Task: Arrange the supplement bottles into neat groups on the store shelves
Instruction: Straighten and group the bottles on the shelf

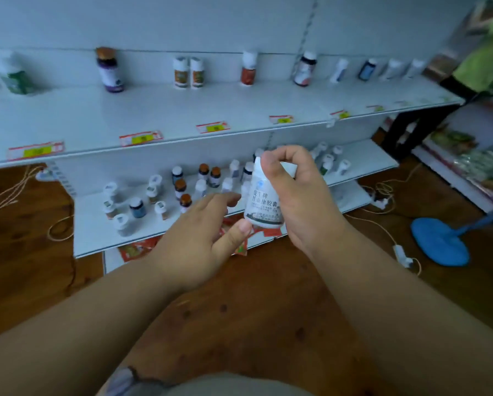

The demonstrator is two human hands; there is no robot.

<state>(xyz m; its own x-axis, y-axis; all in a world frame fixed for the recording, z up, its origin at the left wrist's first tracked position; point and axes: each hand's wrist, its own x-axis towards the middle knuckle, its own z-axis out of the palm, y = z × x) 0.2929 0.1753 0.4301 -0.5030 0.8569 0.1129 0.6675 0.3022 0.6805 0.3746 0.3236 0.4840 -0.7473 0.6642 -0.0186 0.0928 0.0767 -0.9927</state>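
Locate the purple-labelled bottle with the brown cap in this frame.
The purple-labelled bottle stands upright at the back of the upper shelf, left of centre, with the pair of orange-labelled white bottles to its right.

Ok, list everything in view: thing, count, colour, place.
held bottle: one, white with dark print, in front of the lower shelf
upper-shelf bottles: about eleven, mostly white, some dark, spread along the back of the upper shelf
lower-shelf bottles: roughly two dozen, white and dark, some brown-capped, clustered on the lower shelf
price tags: at least six, red and yellow, upper shelf's front edge
red packets: a few, lower shelf's front edge
cords: several, pale, on the wooden floor
blue fan base: one, floor at right
right hand: grips the held bottle from its right side
left hand: thumb at the bottle's base, fingers open
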